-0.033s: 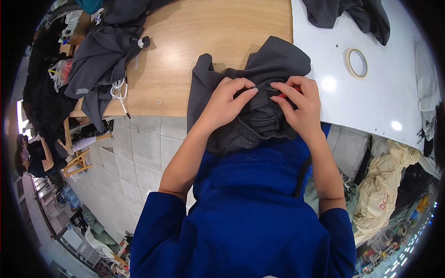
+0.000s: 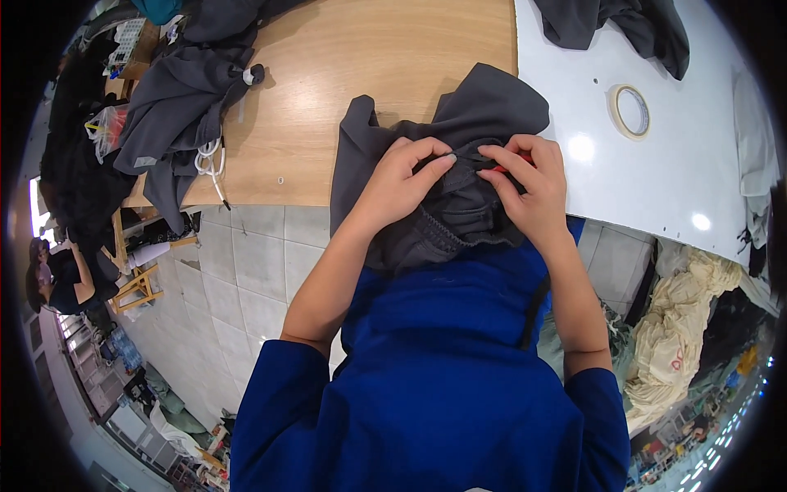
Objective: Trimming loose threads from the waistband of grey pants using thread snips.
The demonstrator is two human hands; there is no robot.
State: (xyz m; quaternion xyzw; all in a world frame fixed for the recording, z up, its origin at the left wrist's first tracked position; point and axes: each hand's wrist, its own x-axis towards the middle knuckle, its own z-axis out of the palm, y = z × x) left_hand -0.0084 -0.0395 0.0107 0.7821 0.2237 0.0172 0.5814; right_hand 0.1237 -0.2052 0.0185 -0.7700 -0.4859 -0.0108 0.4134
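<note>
A dark grey garment [image 2: 492,102] lies bunched over the table's front edge and against my body, with a gathered, stitched band [image 2: 438,234] showing on it. My left hand [image 2: 411,176] pinches a fold of its cloth between thumb and forefinger. Just across from it, my right hand [image 2: 529,176] is closed, its thumb and fingertips at the same part of the cloth. A small red object [image 2: 500,169] shows between the right hand's fingers; most of it is hidden, so I cannot tell its kind. The fingertips of the two hands are a short gap apart.
The wooden tabletop [image 2: 328,66] meets a white tabletop [image 2: 598,180] bearing a tape roll [image 2: 630,112]. More grey garments [image 2: 176,102] with a white cord [image 2: 211,160] lie at the left. Cream cloth [image 2: 672,336] is heaped below right. Another person [image 2: 70,275] is at far left.
</note>
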